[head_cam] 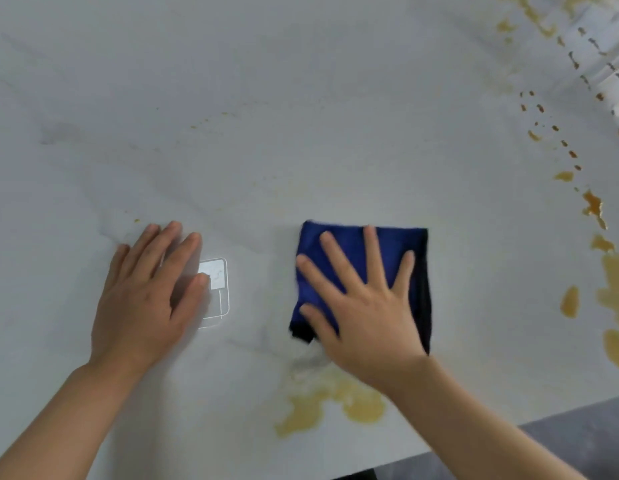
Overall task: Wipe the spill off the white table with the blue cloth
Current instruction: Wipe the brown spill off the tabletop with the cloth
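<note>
Right hand [361, 306] flat with spread fingers pressing cloth [398, 247] on table [301, 98], left hand [145, 292] flat and released on table, yellow spill [336, 400] just near the cloth.

Grey floor [578, 427] (possibly carpet) shows beyond the near edge.

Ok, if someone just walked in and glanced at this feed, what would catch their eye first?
Probably the blue cloth, folded and dark against the white table, with the right hand pressed flat on it, fingers spread. Next, the yellow-brown spill: a puddle near the front edge just below that hand, and more blotches and drops trailing along the right side. The left hand rests flat on the table to the left.
</note>
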